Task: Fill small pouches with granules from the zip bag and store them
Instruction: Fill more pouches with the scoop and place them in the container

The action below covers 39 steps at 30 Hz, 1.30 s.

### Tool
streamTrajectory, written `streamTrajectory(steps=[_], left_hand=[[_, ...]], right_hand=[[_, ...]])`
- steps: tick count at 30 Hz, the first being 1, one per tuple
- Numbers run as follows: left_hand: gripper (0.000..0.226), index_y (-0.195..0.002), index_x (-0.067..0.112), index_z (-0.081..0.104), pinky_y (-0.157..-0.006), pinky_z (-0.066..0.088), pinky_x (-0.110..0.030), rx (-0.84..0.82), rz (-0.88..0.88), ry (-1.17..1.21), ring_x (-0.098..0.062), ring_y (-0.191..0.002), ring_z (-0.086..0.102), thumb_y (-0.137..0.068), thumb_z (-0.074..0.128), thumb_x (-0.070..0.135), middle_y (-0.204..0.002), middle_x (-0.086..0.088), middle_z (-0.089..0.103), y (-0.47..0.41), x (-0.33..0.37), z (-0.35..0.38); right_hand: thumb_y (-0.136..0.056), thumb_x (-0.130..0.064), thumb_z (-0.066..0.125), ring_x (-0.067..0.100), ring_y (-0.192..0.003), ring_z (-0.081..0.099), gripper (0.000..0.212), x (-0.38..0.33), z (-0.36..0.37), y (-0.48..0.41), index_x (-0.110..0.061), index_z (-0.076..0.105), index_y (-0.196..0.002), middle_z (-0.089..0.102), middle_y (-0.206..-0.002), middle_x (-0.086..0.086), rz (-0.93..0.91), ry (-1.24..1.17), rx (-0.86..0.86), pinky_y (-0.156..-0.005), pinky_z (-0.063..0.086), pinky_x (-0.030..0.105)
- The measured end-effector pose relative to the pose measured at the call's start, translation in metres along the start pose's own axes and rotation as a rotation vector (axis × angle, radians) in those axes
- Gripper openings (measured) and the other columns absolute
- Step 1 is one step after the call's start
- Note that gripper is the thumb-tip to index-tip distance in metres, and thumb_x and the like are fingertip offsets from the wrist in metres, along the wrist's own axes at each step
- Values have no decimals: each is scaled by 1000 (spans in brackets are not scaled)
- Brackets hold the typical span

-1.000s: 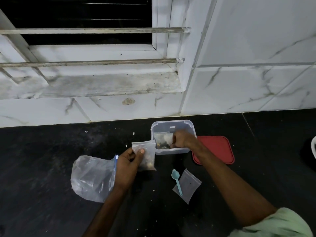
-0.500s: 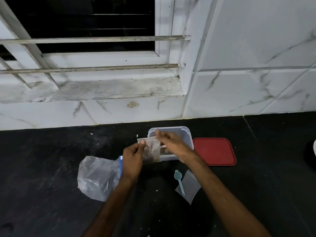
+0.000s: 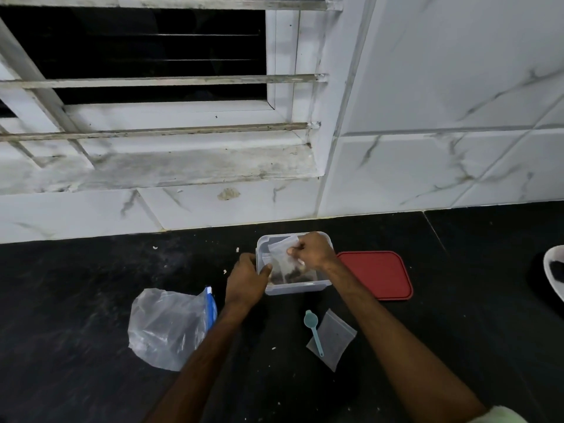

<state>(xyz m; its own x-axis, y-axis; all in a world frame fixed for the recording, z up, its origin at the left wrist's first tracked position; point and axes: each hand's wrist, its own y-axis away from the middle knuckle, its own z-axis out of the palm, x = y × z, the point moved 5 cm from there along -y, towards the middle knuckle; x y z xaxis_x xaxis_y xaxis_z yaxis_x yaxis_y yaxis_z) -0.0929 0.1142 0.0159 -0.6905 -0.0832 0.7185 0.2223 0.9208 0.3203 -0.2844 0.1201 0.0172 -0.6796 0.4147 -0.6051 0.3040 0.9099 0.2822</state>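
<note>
A clear plastic box (image 3: pixel 294 289) stands on the dark floor near the wall. My right hand (image 3: pixel 312 250) pinches the top of a small filled pouch (image 3: pixel 283 257) and holds it inside the box, over other filled pouches. My left hand (image 3: pixel 247 277) grips the box's left wall, thumb over the rim. The large zip bag (image 3: pixel 168 326) with a blue seal lies crumpled to the left. An empty small pouch (image 3: pixel 334 338) and a teal scoop (image 3: pixel 312 329) lie in front of the box.
A red lid (image 3: pixel 377 274) lies right of the box. A white object (image 3: pixel 554 274) shows at the right edge. The tiled wall and barred window sill rise just behind the box. Small spilled bits dot the floor.
The filled pouch passed from my left hand to my right and went down into the box. My left hand moved over to the box's left wall.
</note>
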Motion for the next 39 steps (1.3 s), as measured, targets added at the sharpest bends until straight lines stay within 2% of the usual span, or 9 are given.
streamTrajectory(steps=[4, 7, 12, 15, 18, 21, 26, 33, 39], left_hand=[[20, -111, 18, 51, -55, 58, -27, -71, -77, 87, -13, -70, 67, -95, 60, 26, -101, -3, 65, 7, -8, 6], [19, -109, 18, 51, -50, 56, -25, -66, -66, 81, -13, -65, 67, -95, 61, 26, -94, -1, 64, 8, -6, 4], [27, -114, 21, 51, -74, 60, -36, -69, -19, -10, -13, -83, 66, -93, 62, 35, -100, 1, 65, 12, -6, 1], [36, -122, 19, 52, -86, 56, -39, 1, 13, 15, -13, -94, 64, -93, 61, 39, -103, 4, 65, 23, -6, -12], [41, -124, 20, 52, -80, 56, -40, 279, 102, -52, -12, -91, 64, -92, 58, 46, -98, 8, 63, 57, -16, -53], [55, -126, 16, 49, -74, 55, -40, 503, 107, -249, -23, -105, 61, -87, 62, 52, -114, -4, 62, 98, -48, -79], [97, -137, 2, 39, -67, 58, -47, 323, -113, -691, -35, -108, 56, -68, 76, 60, -126, -19, 50, 123, -114, -69], [37, -125, 16, 48, -80, 55, -31, 290, -191, -442, -19, -109, 58, -93, 61, 28, -127, -5, 55, 130, -149, -90], [45, -124, 23, 50, -75, 52, -33, 450, -108, -284, -16, -109, 57, -88, 65, 46, -121, 2, 55, 135, -147, -107]], right_hand=[[-86, -27, 70, 20, -69, 67, 21, 1, 29, -11, -7, 71, -92, 71, -79, 7, 167, -229, -125, -62, 55, 30], [-88, -29, 67, 18, -71, 62, 26, 6, 47, -14, -6, 65, -101, 66, -81, 5, 198, -32, -153, -61, 48, 24], [-85, -33, 70, 24, -95, 65, 32, 6, 34, -5, -8, 67, -104, 70, -100, 7, 126, 123, 23, -74, 45, 26], [-89, -37, 62, 17, -83, 64, 24, -7, -4, 24, -14, 68, -95, 69, -88, -1, 25, 94, 251, -69, 48, 26], [-93, -42, 54, 6, -60, 55, 28, -8, -29, 81, -20, 64, -79, 59, -68, -12, -30, 22, 392, -55, 39, 24], [-94, -47, 52, 3, -55, 53, 33, 18, -8, 129, -23, 59, -73, 56, -61, -10, 15, 50, 285, -51, 38, 22], [-85, -58, 57, 13, -83, 60, 40, 54, 62, 153, -20, 62, -94, 65, -93, -3, 221, 334, -34, -68, 42, 26], [-93, -41, 54, 13, -94, 63, 24, 49, 76, 150, -21, 61, -104, 68, -102, -3, 191, 487, 44, -75, 48, 27], [-91, -42, 58, 9, -83, 63, 18, 12, 83, 169, -25, 56, -93, 66, -88, -5, -28, 190, 2, -70, 46, 24]])
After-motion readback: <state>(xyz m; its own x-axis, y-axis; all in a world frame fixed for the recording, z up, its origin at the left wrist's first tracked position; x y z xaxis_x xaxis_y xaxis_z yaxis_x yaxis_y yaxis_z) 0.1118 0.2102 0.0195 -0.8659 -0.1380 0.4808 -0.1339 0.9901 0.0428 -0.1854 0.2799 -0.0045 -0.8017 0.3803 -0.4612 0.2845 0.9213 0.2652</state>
